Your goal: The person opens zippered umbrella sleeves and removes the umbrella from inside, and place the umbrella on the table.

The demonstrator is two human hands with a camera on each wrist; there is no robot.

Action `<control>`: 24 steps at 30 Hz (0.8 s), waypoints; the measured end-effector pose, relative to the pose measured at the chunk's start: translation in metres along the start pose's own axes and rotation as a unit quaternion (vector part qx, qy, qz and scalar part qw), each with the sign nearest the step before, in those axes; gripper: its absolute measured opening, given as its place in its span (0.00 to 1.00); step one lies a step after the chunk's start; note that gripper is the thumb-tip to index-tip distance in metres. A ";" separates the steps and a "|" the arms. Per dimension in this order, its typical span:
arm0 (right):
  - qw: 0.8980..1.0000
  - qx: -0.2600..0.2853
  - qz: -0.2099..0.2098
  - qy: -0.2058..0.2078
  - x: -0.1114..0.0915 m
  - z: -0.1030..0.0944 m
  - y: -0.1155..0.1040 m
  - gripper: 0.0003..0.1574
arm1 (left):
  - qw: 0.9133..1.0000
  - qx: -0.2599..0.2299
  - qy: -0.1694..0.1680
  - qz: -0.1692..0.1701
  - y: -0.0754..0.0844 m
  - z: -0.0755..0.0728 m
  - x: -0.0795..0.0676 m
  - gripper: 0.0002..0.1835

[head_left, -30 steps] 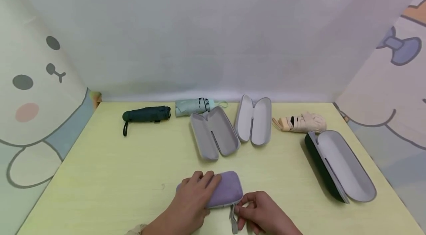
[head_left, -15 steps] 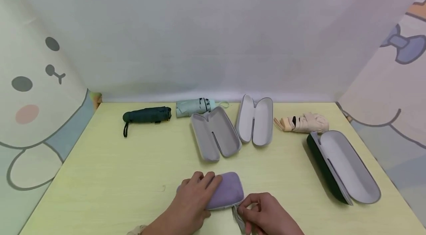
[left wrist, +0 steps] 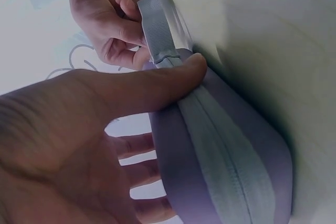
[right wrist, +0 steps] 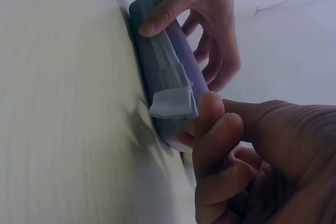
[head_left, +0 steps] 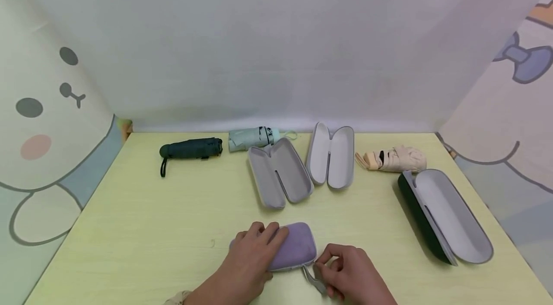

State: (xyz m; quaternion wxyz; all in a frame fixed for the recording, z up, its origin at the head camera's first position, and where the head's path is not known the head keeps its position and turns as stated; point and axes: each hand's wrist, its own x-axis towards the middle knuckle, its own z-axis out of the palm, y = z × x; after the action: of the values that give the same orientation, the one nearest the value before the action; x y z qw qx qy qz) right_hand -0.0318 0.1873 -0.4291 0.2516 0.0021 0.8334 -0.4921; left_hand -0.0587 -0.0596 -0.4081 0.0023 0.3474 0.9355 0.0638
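A purple zip case point(head_left: 295, 247) lies closed near the front of the table, with a pale zipper band point(left wrist: 220, 150) around its side. My left hand point(head_left: 250, 259) grips it, fingers over the top and thumb pressed along the zipper band in the left wrist view. From the case's right end hangs a grey strap loop point(right wrist: 173, 102). My right hand point(head_left: 347, 271) is at that same corner beside the strap, thumb and forefinger pinching the zipper pull, which the fingertips mostly hide.
Two open grey-lined cases point(head_left: 281, 173) point(head_left: 330, 156) lie behind, and a larger open dark green case point(head_left: 445, 218) at the right. Folded umbrellas lie along the back: dark green point(head_left: 192, 149), mint point(head_left: 250, 139) and beige point(head_left: 397, 159). Printed curtains surround the table.
My right hand has shifted slightly to the right at the case's corner. The strap loop has swung from hanging straight down to slanting right. My left hand and the case have stayed put.
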 end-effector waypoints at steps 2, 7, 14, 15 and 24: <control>1.000 -0.012 -0.003 0.012 0.000 -0.001 0.000 0.05 | 1.000 0.003 0.002 0.001 0.000 0.000 0.000 0.47; 0.997 -0.059 -0.036 0.046 0.000 -0.002 0.000 0.05 | 1.000 0.020 0.007 0.003 0.000 0.000 0.001 0.46; 0.963 -0.206 -0.130 0.116 0.002 0.002 -0.002 0.12 | 1.000 0.026 -0.009 0.005 -0.001 0.000 0.001 0.47; 0.956 -0.226 -0.144 0.120 0.002 0.001 -0.003 0.13 | 1.000 0.029 -0.010 0.005 -0.001 0.000 0.001 0.47; 0.857 -0.373 -0.336 0.120 0.014 -0.017 -0.006 0.16 | 0.999 0.030 -0.018 -0.002 0.002 0.000 0.002 0.48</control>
State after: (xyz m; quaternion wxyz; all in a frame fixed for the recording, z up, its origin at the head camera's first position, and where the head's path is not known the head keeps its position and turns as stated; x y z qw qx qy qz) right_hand -0.0529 0.1950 -0.4234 -0.0488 -0.3129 0.9283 -0.1948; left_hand -0.0586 -0.0566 -0.4081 0.0092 0.3462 0.9377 0.0294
